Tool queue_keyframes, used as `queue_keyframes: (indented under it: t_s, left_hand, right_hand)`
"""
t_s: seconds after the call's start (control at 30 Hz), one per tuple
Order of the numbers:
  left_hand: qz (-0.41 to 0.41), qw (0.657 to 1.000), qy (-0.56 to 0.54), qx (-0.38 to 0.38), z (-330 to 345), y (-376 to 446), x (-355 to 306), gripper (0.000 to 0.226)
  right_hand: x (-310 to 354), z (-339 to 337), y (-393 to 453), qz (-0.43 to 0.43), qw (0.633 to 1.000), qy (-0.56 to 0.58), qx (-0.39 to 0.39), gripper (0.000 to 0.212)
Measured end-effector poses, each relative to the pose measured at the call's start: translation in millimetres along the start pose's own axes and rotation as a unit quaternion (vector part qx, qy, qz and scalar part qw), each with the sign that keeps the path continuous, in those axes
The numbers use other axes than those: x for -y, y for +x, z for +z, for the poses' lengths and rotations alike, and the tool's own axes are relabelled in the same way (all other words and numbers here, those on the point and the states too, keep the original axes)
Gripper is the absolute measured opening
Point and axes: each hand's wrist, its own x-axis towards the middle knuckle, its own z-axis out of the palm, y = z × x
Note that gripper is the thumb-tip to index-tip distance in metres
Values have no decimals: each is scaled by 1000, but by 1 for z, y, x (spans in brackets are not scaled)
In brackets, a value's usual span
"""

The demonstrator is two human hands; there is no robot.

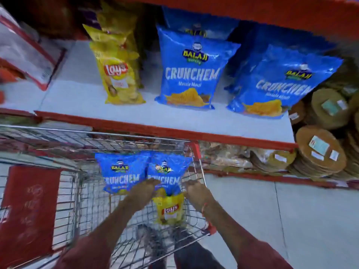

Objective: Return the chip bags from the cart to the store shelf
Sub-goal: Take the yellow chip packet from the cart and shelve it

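In the wire cart (196, 164) lie two blue Crunchem chip bags, one on the left (120, 171) and one on the right (167, 169). A small yellow Lay's bag (171, 210) lies below them. My left hand (144, 192) is closed on the lower left part of the right blue bag. My right hand (198, 193) is curled on that bag's right edge, beside the cart's rim. On the white store shelf (81, 94) above stand yellow Lay's bags (118, 74) and two rows of blue Crunchem bags (192, 70) (279, 84).
The shelf has a red front lip (155, 129) just beyond the cart. Stacks of round brown packs (322, 150) fill the right end of the shelf and the level below. A red panel (29, 206) hangs on the cart's left side. Grey floor lies to the right.
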Motion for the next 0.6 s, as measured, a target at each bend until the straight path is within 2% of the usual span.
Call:
queue_keyframes:
  t_s: [0.1,0.2,0.3,0.37,0.43,0.5,0.6]
  left_hand:
    - [-54,995,73,43,31,18,10,45]
    - [-82,990,90,75,52,26,14,36]
    - [-89,994,65,-23,57,19,18,26]
    - [-88,991,-82,-58,61,8,18,19]
    - [-66,979,-174,-83,57,-6,19,18]
    - [-34,964,-214,-155,45,-20,24,15]
    - [7,946,-255,-200,16,-41,26,13]
  right_hand:
    - [2,15,19,28,997,30,67,33]
    - [-11,62,39,39,995,40,79,29]
    - [-26,92,50,103,985,103,96,19]
    - [-14,68,38,93,984,145,46,19]
    - [-4,45,25,88,977,194,1,19]
    - [-3,38,14,80,967,238,-35,17]
    - [6,16,-2,51,955,276,-95,14]
